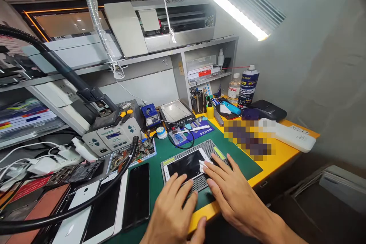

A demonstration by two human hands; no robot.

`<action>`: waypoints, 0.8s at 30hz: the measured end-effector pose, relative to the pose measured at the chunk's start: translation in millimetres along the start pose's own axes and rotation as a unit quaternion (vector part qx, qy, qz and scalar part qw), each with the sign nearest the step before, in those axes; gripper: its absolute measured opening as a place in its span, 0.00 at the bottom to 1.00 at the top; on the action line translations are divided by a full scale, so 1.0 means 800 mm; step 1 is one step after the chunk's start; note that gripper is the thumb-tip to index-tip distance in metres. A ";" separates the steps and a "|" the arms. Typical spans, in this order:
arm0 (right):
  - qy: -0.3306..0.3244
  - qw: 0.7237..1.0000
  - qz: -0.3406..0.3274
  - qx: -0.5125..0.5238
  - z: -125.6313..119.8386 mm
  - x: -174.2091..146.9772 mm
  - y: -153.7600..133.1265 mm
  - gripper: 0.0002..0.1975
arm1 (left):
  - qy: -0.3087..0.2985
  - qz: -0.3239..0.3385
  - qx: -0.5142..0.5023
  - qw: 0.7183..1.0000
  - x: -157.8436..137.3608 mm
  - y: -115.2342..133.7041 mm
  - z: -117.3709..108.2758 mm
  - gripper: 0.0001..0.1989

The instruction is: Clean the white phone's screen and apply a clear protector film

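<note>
A white phone point(165, 168) with a dark screen lies face up on a grey perforated mat point(204, 183) on the green work mat. My right hand point(233, 188) reaches over the phone's right end. Under its fingertips a crumpled white tissue point(202, 165) touches the screen. My left hand point(174, 207) is at the phone's near edge, fingers stretched out and apart, with nothing visible in it. Whether its fingertips touch the phone is hard to tell.
Several phones, among them a black one point(137, 194), lie at the left under a black hose point(108, 190). A soldering station point(114, 133) and a parts tray point(140, 150) stand behind. A spray can point(248, 87) and a white case point(291, 136) are on the right.
</note>
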State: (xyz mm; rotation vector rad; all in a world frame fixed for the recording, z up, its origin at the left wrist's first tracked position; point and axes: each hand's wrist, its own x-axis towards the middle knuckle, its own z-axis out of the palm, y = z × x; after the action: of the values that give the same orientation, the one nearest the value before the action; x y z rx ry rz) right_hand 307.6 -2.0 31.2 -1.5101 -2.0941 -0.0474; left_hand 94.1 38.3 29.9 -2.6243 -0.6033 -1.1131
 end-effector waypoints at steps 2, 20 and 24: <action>-0.035 0.999 -0.004 0.014 -0.003 0.004 0.006 0.22 | 0.000 -0.012 0.009 1.000 0.001 0.037 0.026 0.20; -0.233 0.969 -0.074 -0.041 -0.036 0.071 -0.009 0.29 | -0.225 -0.169 0.017 0.959 0.048 0.111 0.089 0.33; -0.218 0.970 -0.090 -0.055 -0.033 0.067 -0.028 0.28 | -0.243 -0.180 0.015 0.953 0.042 0.114 0.096 0.27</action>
State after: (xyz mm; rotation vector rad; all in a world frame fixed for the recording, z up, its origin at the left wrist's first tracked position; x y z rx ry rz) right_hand 287.0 27.1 83.9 -1.4907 -2.6136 0.1142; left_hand 205.4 -5.4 -2.8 -2.8411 -1.2228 -0.5074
